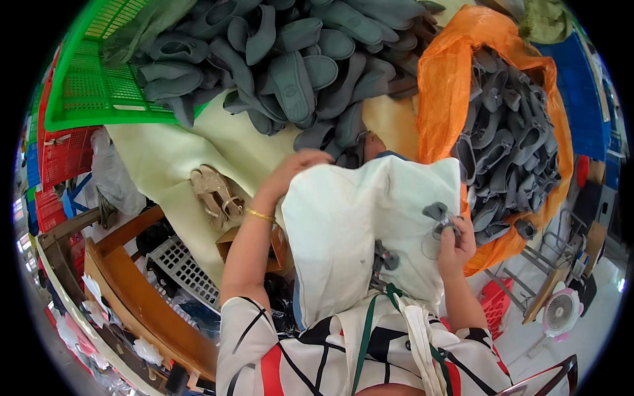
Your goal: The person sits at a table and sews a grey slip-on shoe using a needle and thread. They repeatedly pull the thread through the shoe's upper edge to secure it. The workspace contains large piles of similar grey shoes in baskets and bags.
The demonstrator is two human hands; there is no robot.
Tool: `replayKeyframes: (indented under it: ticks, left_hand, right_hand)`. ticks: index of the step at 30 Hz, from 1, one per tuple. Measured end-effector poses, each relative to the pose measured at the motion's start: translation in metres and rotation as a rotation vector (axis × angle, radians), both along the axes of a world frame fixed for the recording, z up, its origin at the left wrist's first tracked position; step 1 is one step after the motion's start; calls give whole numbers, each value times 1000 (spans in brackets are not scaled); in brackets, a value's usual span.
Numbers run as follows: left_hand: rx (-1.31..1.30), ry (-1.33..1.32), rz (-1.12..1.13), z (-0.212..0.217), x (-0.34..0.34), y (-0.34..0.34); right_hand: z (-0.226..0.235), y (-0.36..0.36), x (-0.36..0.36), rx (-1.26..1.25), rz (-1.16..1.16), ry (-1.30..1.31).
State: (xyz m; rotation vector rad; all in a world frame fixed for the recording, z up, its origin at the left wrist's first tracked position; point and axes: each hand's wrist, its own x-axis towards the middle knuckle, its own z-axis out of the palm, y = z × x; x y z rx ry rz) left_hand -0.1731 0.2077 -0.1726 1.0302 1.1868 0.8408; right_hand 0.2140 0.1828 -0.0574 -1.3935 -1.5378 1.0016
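My right hand (457, 245) is closed, pinching a small dark grey bow (436, 212) over the white cloth (337, 218) on my lap. A fine loop, like thread, hangs beside those fingers. My left hand (300, 168) reaches past the far left edge of the cloth, fingers stretched toward the nearest grey shoes (317, 134) of a large pile. I cannot tell whether its fingertips touch one. Another grey bow (385, 256) lies in a fold of the cloth.
A green plastic crate (86, 86) stands at the far left, by the pile. On the right, an orange sack (456, 59) is full of grey shoes. Beige strappy sandals (216, 191) lie on pale sheeting (165, 158). A wooden drawer frame (132, 284) and a small fan (561, 311) flank me.
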Motion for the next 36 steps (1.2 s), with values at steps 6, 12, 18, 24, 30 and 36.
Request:
replayKeyframes:
  ticks: [6,12,18,24,30,36]
  left_hand:
    - [-419,-38,-437,-102,33,8]
    - [254,593,-461,-160,50,20]
    - [962,1020,-1054,-199,79,28]
    - [876,1203,-954,-294,70,28]
    - [969,1127,-1021,-266,63,34]
    - [846,878,-853,-166,58,30]
  right_hand:
    - [-1,12,-5,52,19,-226]
    - [2,28,-17,125,134,-310]
    - [6,33,-16,118,209,-408]
    - [7,25,-12,68,231,-435]
    - [10,27,-16,68,254,-444]
    - [12,28,-16,99,220,-442]
